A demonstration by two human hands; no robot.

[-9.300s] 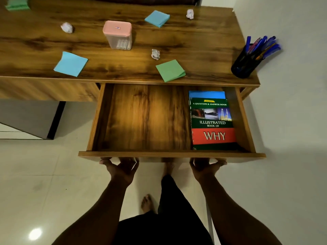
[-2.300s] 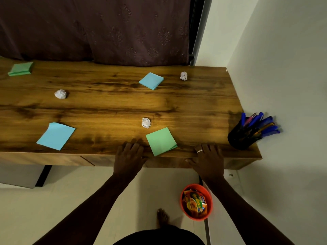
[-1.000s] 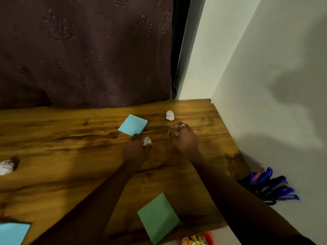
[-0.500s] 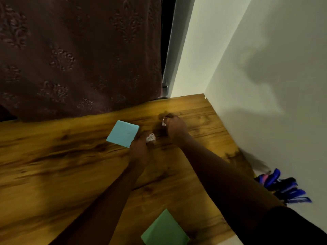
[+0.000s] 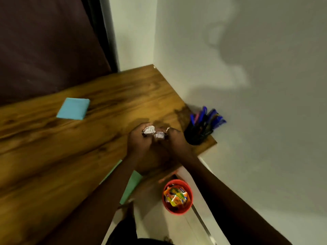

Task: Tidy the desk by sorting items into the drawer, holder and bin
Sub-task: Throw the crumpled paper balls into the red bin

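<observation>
**Hands.** The left hand (image 5: 139, 145) has its fingers curled round a crumpled paper ball (image 5: 149, 129), which shows at the fingertips. The right hand (image 5: 177, 144) has its fingers curled round a second ball (image 5: 159, 134) and wears a ring (image 5: 168, 129) on one finger. The hands are close side by side above the bench (image 5: 53, 147), and the two balls are just beside each other. Whether the hands touch cannot be told.

**Holder** (image 5: 196, 137). Black and upright, it is filled with blue pens (image 5: 212, 117). It stands on the bench corner just right of the right hand.

**Bin** (image 5: 177, 209). Red, it stands on the floor, below the hands and nearer the person. Coloured wrappers (image 5: 175, 196) lie in it.

**Blue pad** (image 5: 73, 108). It lies flat on the bench, well left of the left hand and beyond it.

**Green pad** (image 5: 132, 183). It lies at the near bench edge, partly hidden under the left forearm.
</observation>
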